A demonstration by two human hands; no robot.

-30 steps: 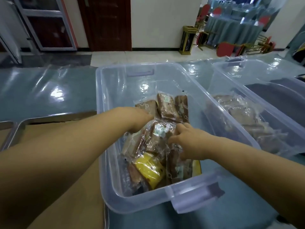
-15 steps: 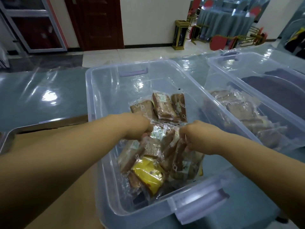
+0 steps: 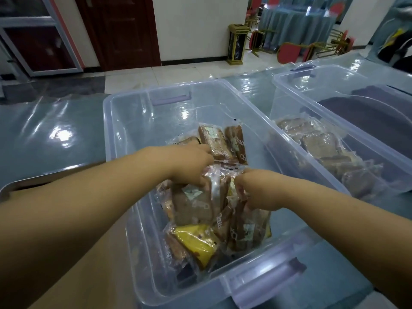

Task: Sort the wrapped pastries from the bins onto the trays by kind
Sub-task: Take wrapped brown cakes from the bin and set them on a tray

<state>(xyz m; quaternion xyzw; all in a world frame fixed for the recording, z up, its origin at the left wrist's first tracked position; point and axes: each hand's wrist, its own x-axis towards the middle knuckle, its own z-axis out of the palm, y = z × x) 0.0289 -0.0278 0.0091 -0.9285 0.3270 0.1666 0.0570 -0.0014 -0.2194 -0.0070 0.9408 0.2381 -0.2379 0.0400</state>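
A clear plastic bin in front of me holds several wrapped pastries. Both hands reach into it. My left hand grips the top edges of a bunch of brown wrapped pastries that hang below it. My right hand pinches the wrappers of another bunch of brown pastries. A yellow wrapped pastry lies at the near end of the bin. More brown pastries lie on the bin floor beyond my hands. A metal tray lined with brown paper sits at the left, mostly behind my left arm.
A second clear bin at the right holds several brown wrapped pastries. The table wears a glossy blue-grey plastic cover. Beyond it are a tiled floor, a dark door, a small stand and stacked red chairs.
Both hands have closed on bunches of wrapped pastries and lifted them off the pile. The two hands have drawn closer together over the middle of the bin.
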